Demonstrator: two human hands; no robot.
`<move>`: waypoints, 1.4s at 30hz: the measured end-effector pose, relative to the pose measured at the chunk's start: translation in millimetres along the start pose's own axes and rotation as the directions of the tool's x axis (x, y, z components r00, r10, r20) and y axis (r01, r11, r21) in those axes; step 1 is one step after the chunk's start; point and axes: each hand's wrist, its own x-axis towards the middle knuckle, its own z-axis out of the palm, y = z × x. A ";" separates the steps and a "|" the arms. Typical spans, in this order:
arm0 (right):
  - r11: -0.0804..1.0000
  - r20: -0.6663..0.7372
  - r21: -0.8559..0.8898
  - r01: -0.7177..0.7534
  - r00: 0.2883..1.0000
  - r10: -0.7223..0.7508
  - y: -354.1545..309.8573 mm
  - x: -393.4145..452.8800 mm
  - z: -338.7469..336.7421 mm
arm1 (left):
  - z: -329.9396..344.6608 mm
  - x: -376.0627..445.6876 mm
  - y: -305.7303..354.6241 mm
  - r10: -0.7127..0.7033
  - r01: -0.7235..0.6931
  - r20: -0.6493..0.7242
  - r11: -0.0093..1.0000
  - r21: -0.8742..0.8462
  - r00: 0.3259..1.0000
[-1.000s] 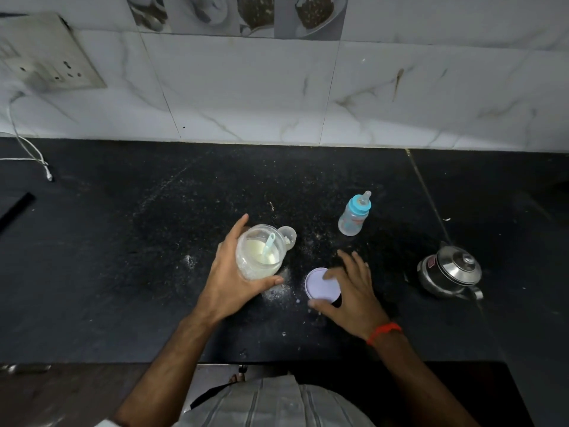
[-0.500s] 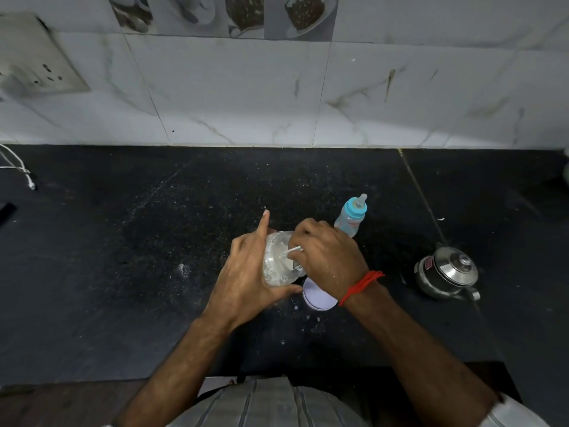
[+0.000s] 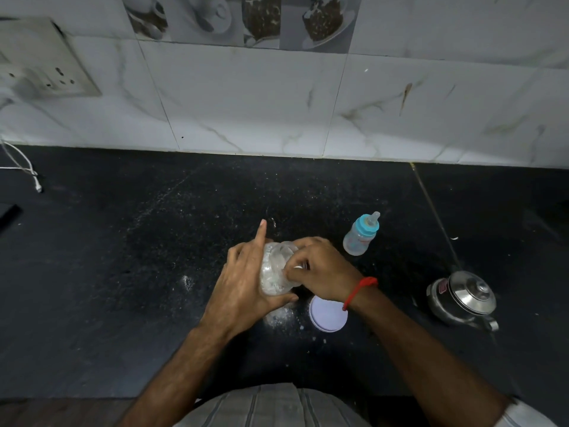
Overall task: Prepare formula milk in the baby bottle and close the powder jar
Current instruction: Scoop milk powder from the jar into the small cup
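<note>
Right now the left hand [image 3: 246, 288] wraps the clear powder jar [image 3: 275, 272] from its left side, index finger pointing up and away, the jar tipped so its mouth faces right toward the right hand [image 3: 320, 271]. That hand's fingers are bunched at the mouth, seemingly pinching something small there; what they hold I cannot tell. The white lid [image 3: 328, 314] lies flat on the counter [image 3: 123, 272] just below the right wrist, nearer the right hand. The baby bottle [image 3: 361, 234], teat on, stands up-right of the hands, also on the right hand's side.
</note>
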 end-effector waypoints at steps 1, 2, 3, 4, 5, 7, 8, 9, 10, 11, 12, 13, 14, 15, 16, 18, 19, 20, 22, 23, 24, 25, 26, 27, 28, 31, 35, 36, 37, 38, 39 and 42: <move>0.994 -0.044 0.105 -0.018 0.999 0.023 3.4 1.7 -1.6 | -0.8 1.7 -2.6 -0.014 0.013 -0.010 1.000 -0.017 1.000; 0.982 -0.081 0.186 -0.042 0.995 0.058 6.7 2.4 -3.5 | -1.4 3.4 -5.6 -0.029 0.028 -0.019 0.999 -0.031 0.999; 0.965 -0.107 0.253 -0.070 0.989 0.099 10.3 2.6 -5.4 | -2.1 4.7 -8.9 -0.046 0.045 -0.027 0.998 -0.047 0.999; 0.946 -0.119 0.310 -0.095 0.983 0.138 14.1 3.1 -7.4 | -2.4 6.1 -12.3 -0.065 0.062 -0.036 0.996 -0.064 0.997; 0.926 -0.125 0.362 -0.111 0.978 0.166 18.3 4.1 -9.1 | -2.5 7.2 -15.4 -0.083 0.079 -0.044 0.994 -0.080 0.996; 0.885 -0.129 0.451 -0.118 0.972 0.196 25.7 6.4 -11.9 | -2.3 8.5 -20.3 -0.116 0.109 -0.052 0.988 -0.113 0.992; 0.861 -0.129 0.493 -0.123 0.969 0.212 28.0 6.6 -13.4 | -2.3 8.6 -21.9 -0.130 0.122 -0.053 0.984 -0.129 0.990; 0.839 -0.127 0.530 -0.126 0.966 0.226 29.6 6.7 -15.2 | -2.3 8.6 -23.3 -0.142 0.133 -0.056 0.981 -0.141 0.988; 0.821 -0.121 0.555 -0.131 0.964 0.236 30.8 7.1 -17.2 | -2.3 8.6 -24.8 -0.150 0.140 -0.059 0.979 -0.149 0.987; 0.808 -0.112 0.572 -0.143 0.962 0.249 32.0 7.4 -19.2 | -2.4 8.5 -26.2 -0.159 0.148 -0.061 0.977 -0.156 0.985; 0.796 -0.103 0.584 -0.157 0.959 0.265 33.5 8.1 -20.7 | -2.5 8.1 -27.9 -0.170 0.158 -0.063 0.974 -0.164 0.983; 0.785 -0.096 0.596 -0.172 0.955 0.282 35.5 8.8 -21.7 | -2.6 7.5 -29.5 -0.185 0.172 -0.065 0.970 -0.172 0.981; 0.775 -0.095 0.604 -0.183 0.950 0.298 38.2 9.9 -22.3 | -2.7 7.0 -31.0 -0.203 0.188 -0.070 0.966 -0.178 0.977; 0.770 -0.101 0.610 -0.188 0.945 0.311 40.5 11.0 -22.3 | -2.8 6.2 -32.9 -0.221 0.204 -0.075 0.962 -0.183 0.972; 0.771 -0.115 0.609 -0.187 0.941 0.319 42.5 12.6 -21.3 | -2.7 5.2 -35.1 -0.235 0.217 -0.081 0.958 -0.188 0.969; 0.785 -0.152 0.593 -0.177 0.933 0.326 47.4 16.5 -16.5 | -2.7 2.7 -38.6 -0.259 0.239 -0.085 0.952 -0.193 0.962; 0.799 -0.173 0.577 -0.170 0.930 0.323 50.3 18.9 -12.7 | -2.8 1.3 -39.9 -0.268 0.248 -0.083 0.950 -0.191 0.960; 0.820 -0.197 0.548 -0.165 0.927 0.318 53.5 21.4 -8.1 | -2.8 0.0 -41.2 -0.274 0.255 -0.083 0.948 -0.190 0.958; 0.890 -0.257 0.428 -0.158 0.923 0.287 62.3 27.5 3.6 | -3.0 -3.0 -42.9 -0.285 0.266 -0.085 0.945 -0.189 0.955; 0.925 -0.286 0.347 -0.154 0.922 0.261 66.3 30.2 9.8 | -3.2 -4.5 -43.5 -0.293 0.273 -0.085 0.943 -0.192 0.952; 0.952 -0.312 0.269 -0.146 0.922 0.230 69.3 32.1 15.7 | -3.4 -5.5 -44.5 -0.302 0.280 -0.087 0.939 -0.198 0.949; 0.972 -0.332 0.194 -0.133 0.923 0.193 70.9 32.9 21.1 | -3.6 -6.6 -45.6 -0.308 0.286 -0.088 0.937 -0.202 0.947; 0.986 -0.346 0.116 -0.119 0.926 0.153 71.7 33.0 26.2 | -3.7 -6.8 -46.6 -0.314 0.292 -0.090 0.935 -0.204 0.945; 0.994 -0.358 0.027 -0.104 0.928 0.107 71.6 32.0 30.6 | -4.1 -6.8 -47.3 -0.321 0.298 -0.092 0.933 -0.204 0.943; 0.994 -0.368 -0.069 -0.087 0.928 0.056 71.4 30.9 34.5 | -4.5 -6.5 -47.8 -0.327 0.304 -0.093 0.930 -0.206 0.940; 0.951 -0.375 -0.310 0.001 0.919 -0.123 72.4 30.2 43.0 | -5.5 -6.1 -46.4 -0.336 0.309 -0.101 0.926 -0.216 0.937; 0.903 -0.360 -0.418 0.101 0.894 -0.267 75.9 30.7 49.9 | -4.5 -5.7 -45.9 -0.334 0.307 -0.105 0.928 -0.211 0.937; 0.896 -0.361 -0.430 0.114 0.887 -0.287 76.3 30.4 50.3 | -4.4 -5.3 -45.8 -0.333 0.308 -0.104 0.929 -0.207 0.937; 0.891 -0.366 -0.436 0.125 0.880 -0.303 76.0 29.7 49.8 | -4.4 -5.0 -46.0 -0.331 0.306 -0.103 0.931 -0.201 0.938; 0.889 -0.370 -0.438 0.134 0.874 -0.314 76.5 29.1 49.5 | -4.3 -4.7 -46.3 -0.327 0.303 -0.103 0.933 -0.195 0.940; 0.888 -0.372 -0.437 0.143 0.870 -0.324 76.4 28.1 49.0 | -4.5 -4.6 -46.3 -0.322 0.299 -0.104 0.935 -0.189 0.941; 0.882 -0.371 -0.439 0.171 0.860 -0.351 77.7 25.5 48.7 | -4.2 -4.6 -45.6 -0.313 0.292 -0.100 0.939 -0.183 0.945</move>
